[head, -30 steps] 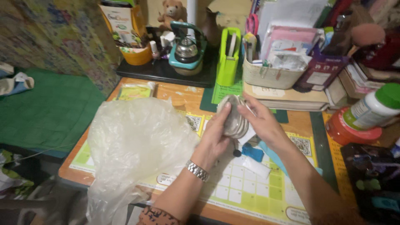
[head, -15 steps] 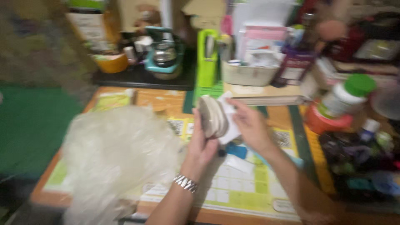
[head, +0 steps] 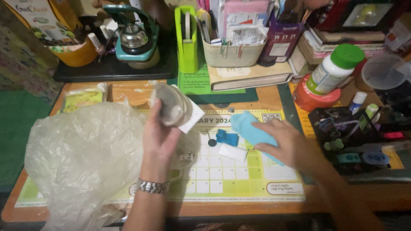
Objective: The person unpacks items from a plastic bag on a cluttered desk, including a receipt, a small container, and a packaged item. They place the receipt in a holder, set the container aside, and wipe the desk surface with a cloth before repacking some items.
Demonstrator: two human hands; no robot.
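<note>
My left hand, with a metal watch on the wrist, holds up a stack of round clear plastic lids or discs with a white card behind them, above the desk. My right hand rests flat on a light blue cloth-like piece lying on the desk calendar. Between the hands lie a small blue clip, a small white block and a black-headed pin.
A big crumpled clear plastic bag covers the desk's left side. At the back stand a green tape dispenser, a teal kettle, a basket of papers and books. A green-capped white bottle and a black organiser stand at right.
My right hand has let go of the stack and dropped onto the blue piece on the calendar. My left hand has carried the stack leftwards. The camera has tilted down and right.
</note>
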